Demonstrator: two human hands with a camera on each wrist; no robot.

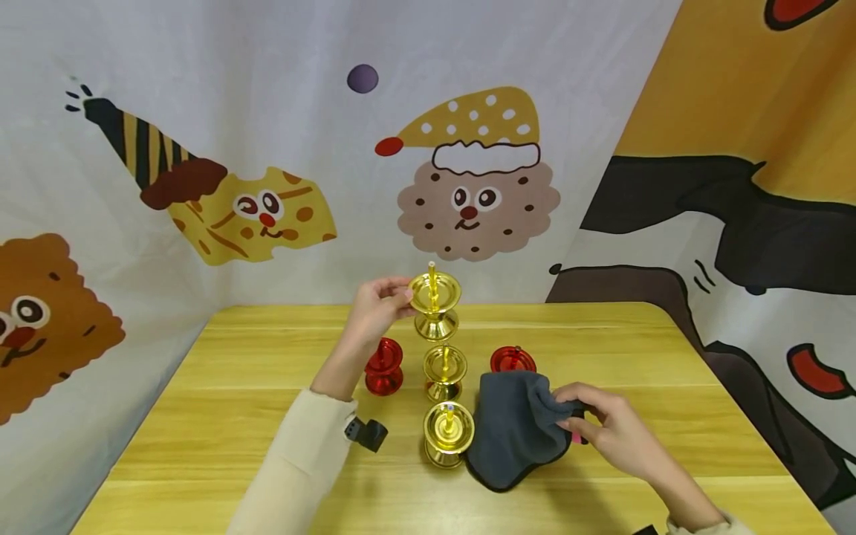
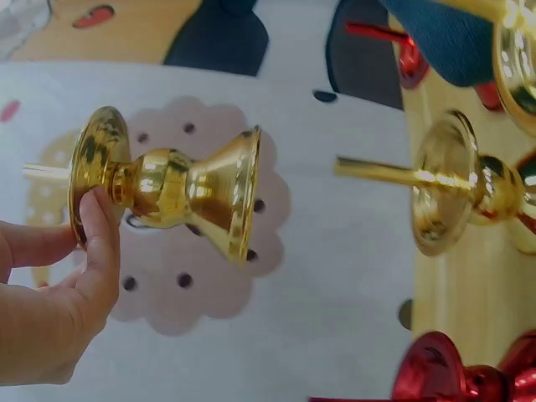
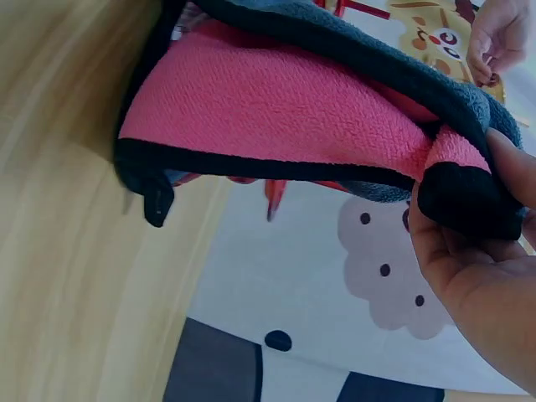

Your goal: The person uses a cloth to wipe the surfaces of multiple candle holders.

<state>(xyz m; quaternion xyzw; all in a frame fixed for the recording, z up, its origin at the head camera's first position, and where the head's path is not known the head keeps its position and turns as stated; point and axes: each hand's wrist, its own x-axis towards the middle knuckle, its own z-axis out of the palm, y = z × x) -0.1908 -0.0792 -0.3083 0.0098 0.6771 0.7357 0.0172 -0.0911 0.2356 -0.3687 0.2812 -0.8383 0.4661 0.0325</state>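
My left hand (image 1: 377,305) pinches the dish rim of a gold candle holder (image 2: 167,186), which has a flared foot and a thin upright stem. It is held up at the table's far side, upright in the head view. A second gold candle holder (image 1: 444,365) and a third gold candle holder (image 1: 449,438) stand in line in front of it. My right hand (image 1: 608,423) pinches a bunched corner of a grey cloth (image 1: 511,431) between thumb and fingers. Black edging and a pink underside of the cloth (image 3: 268,100) show in the right wrist view.
A red candle holder (image 1: 384,368) stands left of the gold row. To the right, another red candle holder (image 1: 513,360) is partly hidden behind the cloth. The wooden table (image 1: 221,438) ends at the back against a printed cloth backdrop (image 1: 321,111).
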